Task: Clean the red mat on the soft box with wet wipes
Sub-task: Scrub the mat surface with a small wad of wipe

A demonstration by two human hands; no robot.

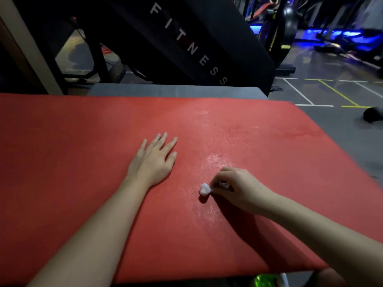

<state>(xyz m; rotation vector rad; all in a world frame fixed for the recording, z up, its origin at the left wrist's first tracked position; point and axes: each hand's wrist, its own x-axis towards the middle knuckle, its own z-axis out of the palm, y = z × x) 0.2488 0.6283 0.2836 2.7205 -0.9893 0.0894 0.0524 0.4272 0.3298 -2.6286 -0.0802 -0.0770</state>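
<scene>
Mat [83, 162] lay across the grey box [176, 91], left hand [153, 160] flat with fingers [161, 141] straight, right hand [238, 188] pinching a balled wipe [205, 189]; so small a wad could skip patches, leaving streaks

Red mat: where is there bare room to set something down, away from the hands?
Bare and dry: the red mat everywhere left of the left hand, and the far strip between its fingertips and the grey soft box edge. Crowded: mid-right, where the right hand pinches the wet wipe at the wet streak.
</scene>
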